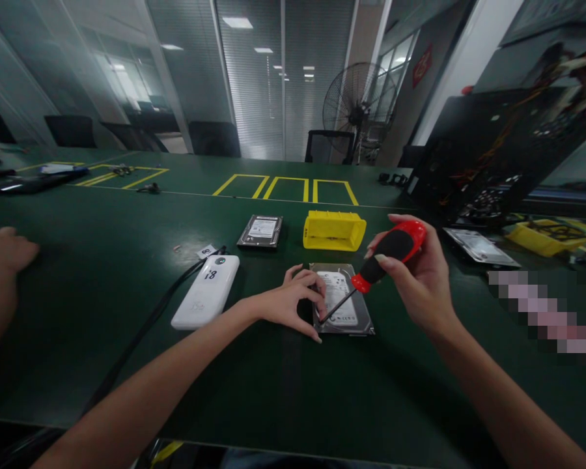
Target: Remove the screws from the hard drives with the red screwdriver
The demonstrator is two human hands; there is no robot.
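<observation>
A hard drive with a white label lies flat on the green table in front of me. My left hand is curled around its left edge, thumb at the near corner and fingers on top. In my right hand is a screwdriver with a red and black handle, tilted down to the left. Its tip meets the drive's near left corner, close to my left fingertips. Whether a screw sits under the tip is too small to tell.
Behind the drive stand a yellow bin and a second hard drive. A white power bank with a black cable lies left. Another person's hand rests far left. At right are another drive, a yellow tray and an open computer case.
</observation>
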